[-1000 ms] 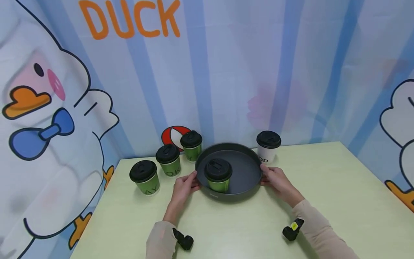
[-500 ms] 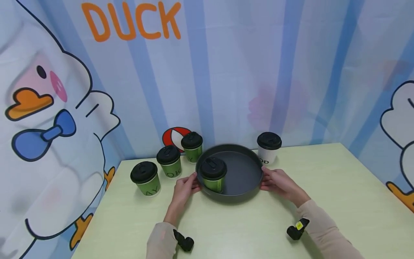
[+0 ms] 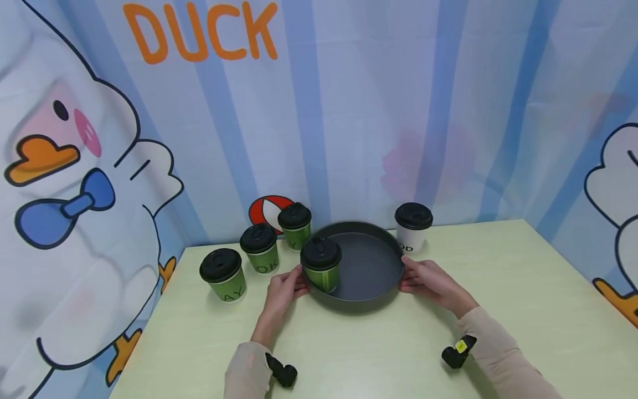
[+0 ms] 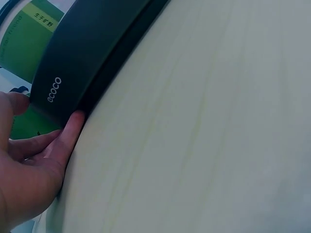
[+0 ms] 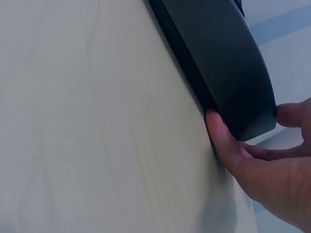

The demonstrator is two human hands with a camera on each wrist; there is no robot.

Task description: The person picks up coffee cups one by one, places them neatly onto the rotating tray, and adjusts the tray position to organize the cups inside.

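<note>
Both hands hold a round dark grey tray (image 3: 371,266) with a raised rim. My left hand (image 3: 281,288) grips its left side, thumb at the rim and fingers below; the left wrist view shows white "ecoco" lettering on the wall of the tray (image 4: 73,63) close to that hand. On the opposite side my right hand (image 3: 432,282) grips the rim the same way, with a fingertip (image 5: 217,125) tucked under the bottom edge. Inside the tray, a green paper cup (image 3: 323,277) with a black lid stands against the left wall.
Left of the tray, green lidded cups stand in a slanting row: a near one (image 3: 230,287), a middle one (image 3: 264,260) and a far one (image 3: 298,235). A white lidded cup (image 3: 411,235) stands behind the tray's right edge. A printed curtain (image 3: 359,111) borders the pale table (image 3: 369,354).
The green cup inside the tray has slid left, from near the tray's front middle to its left wall. Both hands keep their grip, and the tray has hardly shifted.
</note>
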